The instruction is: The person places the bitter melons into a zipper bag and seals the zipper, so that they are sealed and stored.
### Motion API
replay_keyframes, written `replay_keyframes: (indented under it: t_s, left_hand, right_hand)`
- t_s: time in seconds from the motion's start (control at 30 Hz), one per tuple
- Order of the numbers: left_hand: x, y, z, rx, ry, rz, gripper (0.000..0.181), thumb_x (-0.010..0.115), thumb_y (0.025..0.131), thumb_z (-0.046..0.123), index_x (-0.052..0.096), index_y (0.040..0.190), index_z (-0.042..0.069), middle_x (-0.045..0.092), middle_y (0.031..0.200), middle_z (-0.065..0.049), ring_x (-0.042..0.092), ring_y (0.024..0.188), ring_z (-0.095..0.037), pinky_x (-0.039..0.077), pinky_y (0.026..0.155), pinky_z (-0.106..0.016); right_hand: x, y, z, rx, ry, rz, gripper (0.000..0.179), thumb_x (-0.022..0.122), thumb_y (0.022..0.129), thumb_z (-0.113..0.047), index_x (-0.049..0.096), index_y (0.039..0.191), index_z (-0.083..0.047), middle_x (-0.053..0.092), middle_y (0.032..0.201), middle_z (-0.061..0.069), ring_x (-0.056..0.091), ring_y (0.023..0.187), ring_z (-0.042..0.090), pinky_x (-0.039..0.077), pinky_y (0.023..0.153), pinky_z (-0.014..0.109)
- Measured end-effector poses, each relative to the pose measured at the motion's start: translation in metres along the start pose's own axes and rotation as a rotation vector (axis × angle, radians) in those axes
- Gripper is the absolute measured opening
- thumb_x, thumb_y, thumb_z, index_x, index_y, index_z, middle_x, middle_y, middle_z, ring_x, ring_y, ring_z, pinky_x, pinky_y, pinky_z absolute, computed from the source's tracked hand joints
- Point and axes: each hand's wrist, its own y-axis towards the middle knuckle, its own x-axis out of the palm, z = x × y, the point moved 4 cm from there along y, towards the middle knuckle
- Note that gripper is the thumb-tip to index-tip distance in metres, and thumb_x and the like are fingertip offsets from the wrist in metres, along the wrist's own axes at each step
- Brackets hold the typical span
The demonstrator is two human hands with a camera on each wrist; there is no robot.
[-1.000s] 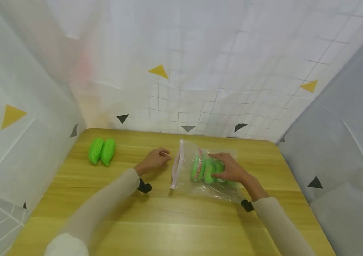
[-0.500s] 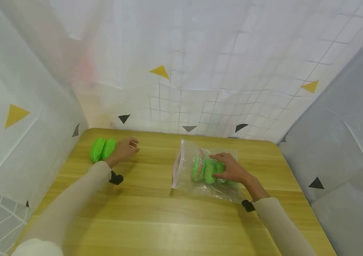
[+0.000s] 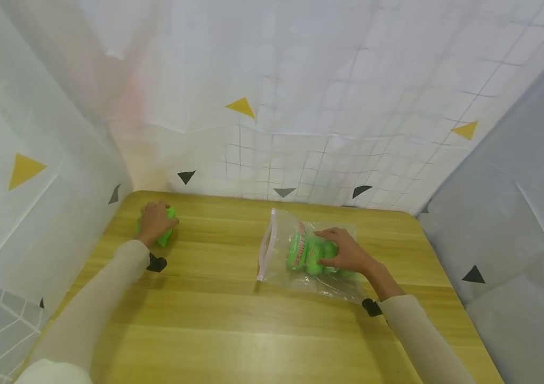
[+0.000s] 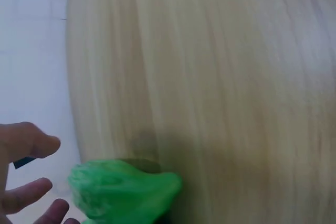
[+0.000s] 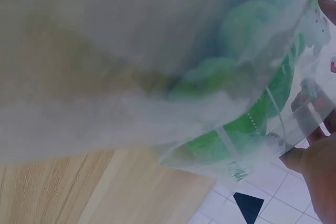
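Observation:
Two bright green, bumpy gourds [image 3: 165, 238] lie side by side at the table's far left, mostly covered by my left hand [image 3: 154, 221]. In the left wrist view, the fingers [image 4: 29, 195] of that hand are spread apart over a green gourd [image 4: 123, 190] with a pointed end. Right of centre lies a clear zip bag [image 3: 280, 232] with red lettering, its mouth facing left and parted. Several green gourds [image 3: 296, 252] are inside it. My right hand [image 3: 349, 255] holds the bag from the right, thumb and fingers around its filled part.
The wooden table [image 3: 233, 320] stretches between both arms. White sheets with a grid and triangles form a back wall [image 3: 301, 106] right behind the table's far edge. Side walls [image 3: 517, 224] stand close on the left and right.
My left hand has moved left, away from beside the bag's mouth, past the gourds' right side and over the two gourds. The right hand and bag stay put.

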Motion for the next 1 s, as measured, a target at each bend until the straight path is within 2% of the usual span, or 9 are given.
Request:
replay_keyframes:
  t_s: [0.1,0.27,0.47,0.57,0.67,0.77,0.87,1.0]
  left_hand:
    - [0.003,-0.001,-0.006,0.015,0.025,-0.033,0.061,0.065,0.086,0.024,0.046,0.131,-0.012,0.042,0.12,-0.037,0.038,0.108,-0.05,0.041,0.081,-0.06]
    - [0.005,0.0,-0.008,0.049,0.018,-0.038,0.063,0.067,0.084,0.02,0.044,0.13,-0.015,0.041,0.117,-0.038,0.039,0.104,-0.05,0.042,0.079,-0.057]
    - [0.006,0.002,-0.006,0.096,0.041,-0.05,0.054,0.064,0.085,0.017,0.05,0.123,-0.018,0.045,0.111,-0.038,0.042,0.099,-0.047,0.042,0.081,-0.056]
    - [0.007,0.002,-0.005,0.138,0.046,-0.054,0.048,0.06,0.083,0.01,0.053,0.121,-0.019,0.048,0.11,-0.039,0.043,0.098,-0.045,0.042,0.08,-0.055]
    - [0.008,0.002,-0.004,0.192,0.047,-0.059,0.046,0.058,0.079,-0.002,0.055,0.121,-0.019,0.05,0.112,-0.039,0.043,0.101,-0.047,0.043,0.084,-0.056]
    - [0.01,0.0,-0.003,0.227,0.051,-0.084,0.048,0.057,0.076,-0.012,0.053,0.124,-0.017,0.045,0.118,-0.04,0.044,0.107,-0.05,0.043,0.09,-0.059]
    - [0.013,0.0,-0.003,0.254,0.09,-0.111,0.052,0.058,0.076,-0.015,0.05,0.128,-0.015,0.039,0.122,-0.038,0.042,0.11,-0.052,0.042,0.093,-0.06]
    - [0.016,-0.001,0.0,0.32,0.15,-0.103,0.055,0.06,0.075,-0.018,0.05,0.129,-0.014,0.039,0.127,-0.037,0.04,0.116,-0.053,0.042,0.095,-0.059]
  right_hand:
    - [0.0,0.0,0.001,-0.004,0.003,0.005,0.073,0.083,0.078,-0.029,0.053,0.14,-0.007,0.052,0.134,0.012,0.043,0.123,0.034,0.038,0.097,0.06]
    - [-0.001,-0.001,0.006,0.017,-0.01,0.014,0.074,0.082,0.079,-0.031,0.051,0.142,-0.01,0.052,0.135,0.01,0.044,0.123,0.032,0.039,0.097,0.06]
    - [-0.003,-0.002,0.008,0.029,-0.003,0.018,0.077,0.082,0.078,-0.033,0.049,0.144,-0.012,0.051,0.137,0.009,0.044,0.126,0.031,0.038,0.099,0.06]
    - [-0.004,-0.001,0.008,0.03,0.0,0.026,0.079,0.082,0.078,-0.034,0.047,0.145,-0.012,0.051,0.139,0.011,0.044,0.126,0.033,0.038,0.099,0.06]
    - [-0.005,-0.002,0.01,0.036,0.012,0.038,0.083,0.083,0.078,-0.034,0.043,0.147,-0.011,0.05,0.141,0.012,0.046,0.124,0.036,0.04,0.097,0.06]
    - [-0.006,-0.002,0.013,0.058,0.036,0.041,0.086,0.083,0.078,-0.033,0.04,0.149,-0.011,0.051,0.14,0.013,0.049,0.119,0.037,0.042,0.093,0.059]
    - [-0.006,-0.001,0.015,0.075,0.062,0.041,0.087,0.083,0.078,-0.031,0.038,0.15,-0.011,0.054,0.137,0.013,0.05,0.113,0.033,0.043,0.089,0.056]
    - [-0.008,-0.001,0.016,0.09,0.094,0.05,0.088,0.084,0.078,-0.032,0.037,0.15,-0.012,0.056,0.135,0.012,0.049,0.113,0.03,0.042,0.089,0.056]
